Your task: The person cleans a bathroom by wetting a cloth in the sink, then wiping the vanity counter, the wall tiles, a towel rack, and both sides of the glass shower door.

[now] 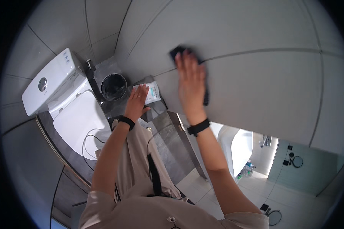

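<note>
My right hand (191, 83) presses a dark cloth (177, 51) flat against the pale tiled wall (246, 83), with the fingers stretched over it. The cloth shows beyond the fingertips and along the hand's right side; the hand is slightly blurred. To its left, my left hand (138, 100) has its fingers spread over a dark grey ledge, beside and partly over a white printed packet (153, 93). Whether that hand touches the packet or only hovers, I cannot tell. Each wrist has a black band.
At the left stands a white toilet with its lid down (80, 123), a cable lying across it. A lined waste bin (113, 86) stands between the toilet and the ledge. A white washbasin (240, 148) is at the lower right, with several bottles (247, 169) near it.
</note>
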`<state>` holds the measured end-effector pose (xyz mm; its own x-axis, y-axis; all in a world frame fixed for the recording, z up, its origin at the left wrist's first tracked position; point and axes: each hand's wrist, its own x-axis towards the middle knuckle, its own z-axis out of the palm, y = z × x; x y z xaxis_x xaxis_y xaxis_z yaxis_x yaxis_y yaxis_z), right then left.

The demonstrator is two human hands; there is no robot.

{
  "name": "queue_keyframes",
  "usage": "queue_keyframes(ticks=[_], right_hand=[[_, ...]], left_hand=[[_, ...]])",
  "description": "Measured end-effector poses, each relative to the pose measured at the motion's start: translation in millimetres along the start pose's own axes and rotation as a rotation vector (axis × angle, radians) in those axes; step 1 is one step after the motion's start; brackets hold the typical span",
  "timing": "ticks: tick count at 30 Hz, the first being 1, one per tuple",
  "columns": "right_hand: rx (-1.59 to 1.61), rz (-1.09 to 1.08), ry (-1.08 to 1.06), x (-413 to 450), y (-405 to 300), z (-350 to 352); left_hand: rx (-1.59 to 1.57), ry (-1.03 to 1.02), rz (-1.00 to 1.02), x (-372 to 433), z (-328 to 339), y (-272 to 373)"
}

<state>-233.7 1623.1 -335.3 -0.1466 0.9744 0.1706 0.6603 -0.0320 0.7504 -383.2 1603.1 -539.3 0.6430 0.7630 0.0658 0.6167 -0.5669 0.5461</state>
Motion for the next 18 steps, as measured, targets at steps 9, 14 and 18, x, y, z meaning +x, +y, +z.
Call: queue_keyframes(ticks=[9,14,18], right_hand=[[0.343,-0.077,-0.130,-19.1,-15.4,10.5],[0.074,0.357,0.478,33.4,157.7,-124.2],[-0.026,0.438,0.647,60.6,164.4,-121.3]], left_hand=[[-0.154,0.109,-0.007,-5.4,-2.9,-3.6],[0.072,0.070,0.037,13.7,-8.0,-6.4],[0.069,0.053,0.024,22.9,-9.1,-12.5]])
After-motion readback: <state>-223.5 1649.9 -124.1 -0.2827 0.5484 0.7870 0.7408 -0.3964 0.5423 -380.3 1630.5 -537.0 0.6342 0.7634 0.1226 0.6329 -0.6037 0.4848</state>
